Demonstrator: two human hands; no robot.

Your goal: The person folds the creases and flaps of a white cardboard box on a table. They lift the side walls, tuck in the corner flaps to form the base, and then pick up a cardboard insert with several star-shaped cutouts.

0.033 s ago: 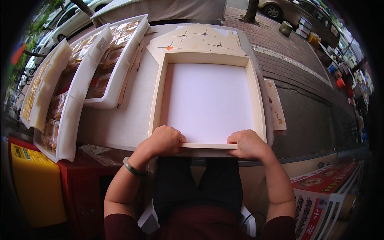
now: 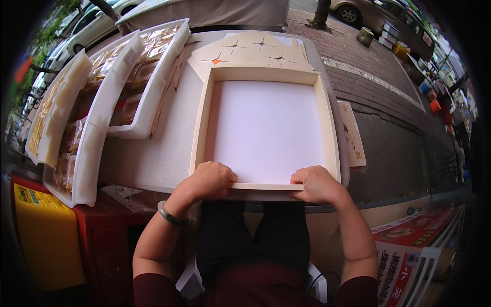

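Observation:
A shallow, square cream cardboard box [image 2: 331,123] with a white inside bottom lies open at the table's near edge. My left hand [image 2: 212,179] is closed over the left part of its near wall, fingers curled over the rim. Toward the right end of the same wall, my right hand [image 2: 318,183] pinches the rim in the same way. Part of each hand's fingers is hidden behind the wall. Beyond the box's far wall lie flat cream card sheets [image 2: 245,51] with star-shaped cuts.
White plastic trays [image 2: 94,133] of individually wrapped food stand on the left of the grey-covered table [image 2: 148,158]. A printed flat packet [image 2: 353,133] juts out past the table's right edge. At lower left are a yellow box [image 2: 46,235] and a red cabinet [image 2: 110,250].

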